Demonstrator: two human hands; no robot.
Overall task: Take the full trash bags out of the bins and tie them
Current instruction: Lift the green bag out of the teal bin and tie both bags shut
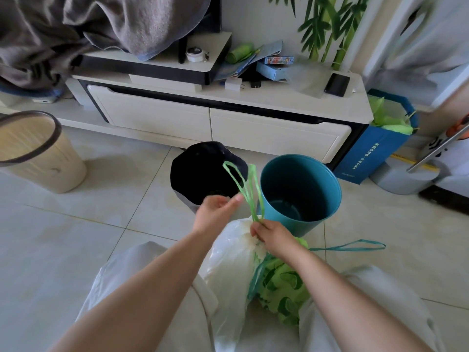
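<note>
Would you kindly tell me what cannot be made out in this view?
Head view.
Contents of white bag: cloudy plastic hides them.
Knot at its neck: right hand covers it.
Part of green drawstring in left hand: blurred.
Inside of black-lined bin: too dark.
Left of beige bin: cut by frame edge.
Lettering on blue bag: too small.

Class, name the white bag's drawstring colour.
Light green drawstring on white bag, head view.
</note>
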